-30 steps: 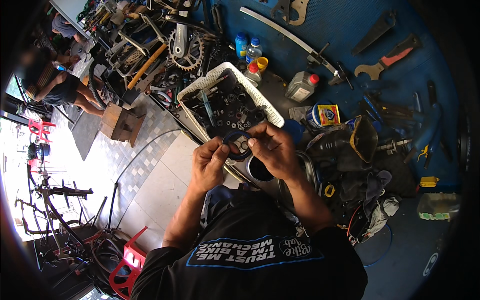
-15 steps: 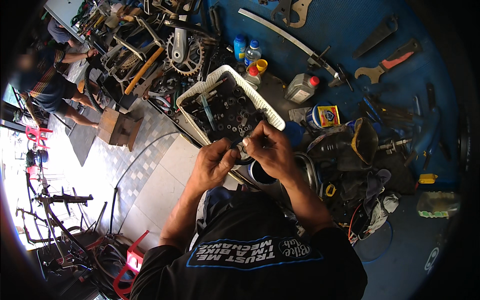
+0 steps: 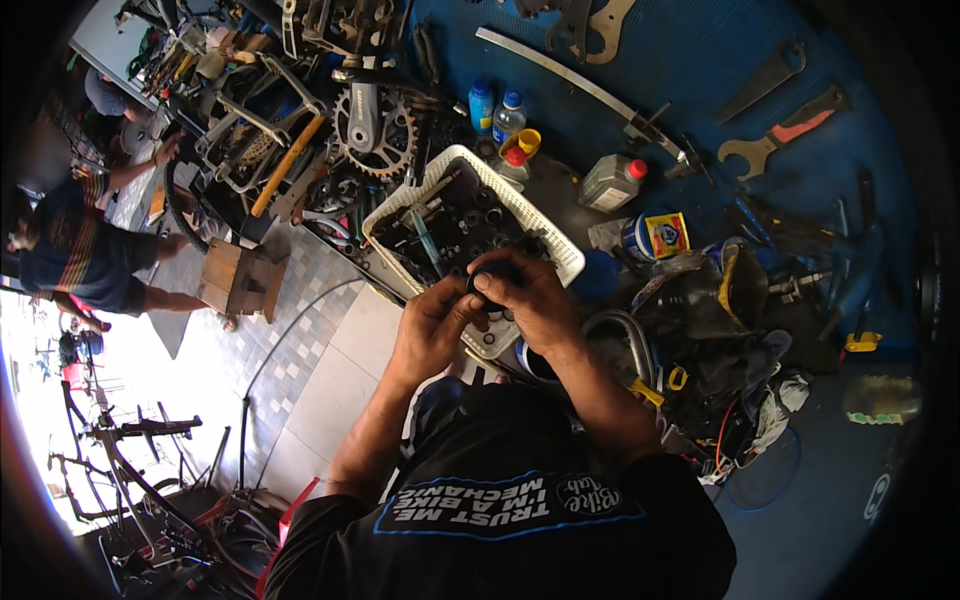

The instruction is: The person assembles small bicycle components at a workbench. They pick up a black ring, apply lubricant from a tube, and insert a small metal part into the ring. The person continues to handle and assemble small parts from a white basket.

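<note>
The left forearm and right forearm extended forward and converged. The left hand and right hand were positioned over the near corner of the basket, thumb tips close together. Left fingers were curled, thumb opposing index finger. Right fingers were bent, thumb angled toward the left hand.

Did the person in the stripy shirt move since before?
Yes: against the wooden box, the person has shifted lower in the picture.
</note>
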